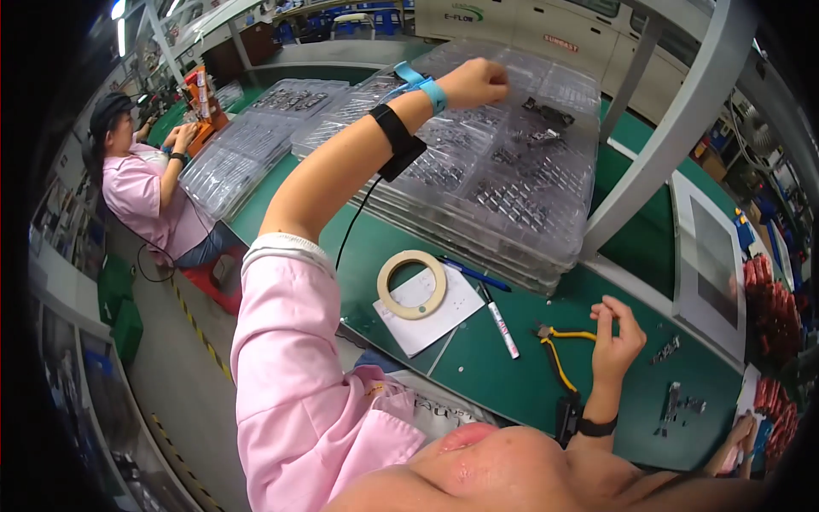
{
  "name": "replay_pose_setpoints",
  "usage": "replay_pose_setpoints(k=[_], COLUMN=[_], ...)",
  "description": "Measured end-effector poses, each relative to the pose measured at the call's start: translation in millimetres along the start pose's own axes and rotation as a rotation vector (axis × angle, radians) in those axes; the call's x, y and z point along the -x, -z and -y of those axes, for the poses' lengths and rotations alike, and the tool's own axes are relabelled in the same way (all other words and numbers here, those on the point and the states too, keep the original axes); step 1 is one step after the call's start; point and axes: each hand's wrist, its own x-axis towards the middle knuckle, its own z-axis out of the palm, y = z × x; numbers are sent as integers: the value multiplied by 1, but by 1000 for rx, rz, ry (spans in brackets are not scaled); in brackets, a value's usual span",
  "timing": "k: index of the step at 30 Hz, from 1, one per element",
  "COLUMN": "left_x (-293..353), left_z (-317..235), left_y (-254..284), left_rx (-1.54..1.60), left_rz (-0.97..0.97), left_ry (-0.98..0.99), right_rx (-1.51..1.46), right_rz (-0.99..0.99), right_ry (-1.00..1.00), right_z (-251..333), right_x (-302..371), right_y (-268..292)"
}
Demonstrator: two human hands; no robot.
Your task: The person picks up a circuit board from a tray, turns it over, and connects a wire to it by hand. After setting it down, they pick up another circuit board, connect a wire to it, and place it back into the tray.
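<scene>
My left hand (476, 84) reaches over the far part of a stack of clear plastic trays (546, 226), its fingers curled together; anything in them is hidden. Small metal parts (512, 205) lie in rows in the top tray, with a dark clump of parts (546, 118) to the right of this hand. Above the green table my right hand (618, 337) is bent, thumb and fingertips close together, and I cannot make out anything between them. Yellow-handled cutting pliers (556, 358) lie just left of it. Small metal pieces (678, 401) are on the table at its right.
A roll of masking tape (386, 286) lies on white paper (426, 328), near a blue pen (473, 273) and a white marker (502, 328). A grey post (657, 145) rises beside the trays. At left sits a co-worker in pink (136, 179).
</scene>
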Motion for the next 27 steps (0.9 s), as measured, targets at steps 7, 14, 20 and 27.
replay_pose_setpoints(k=[7, 14, 20, 27], left_x=[3, -17, 20, 141], left_z=[17, -18, -50, -135], left_y=[-44, -80, -40, -55], left_rx=[-268, -821, -189, 1014], left_rz=[190, 399, 22, 179], left_ry=[-226, -60, -51, 359], right_rx=[-81, 42, -39, -1031], right_rz=[84, 114, 237, 531], right_ry=[-114, -57, -37, -274], right_z=[-21, -28, -16, 38], right_x=[-1, 9, 9, 14], right_y=[-14, -9, -11, -36])
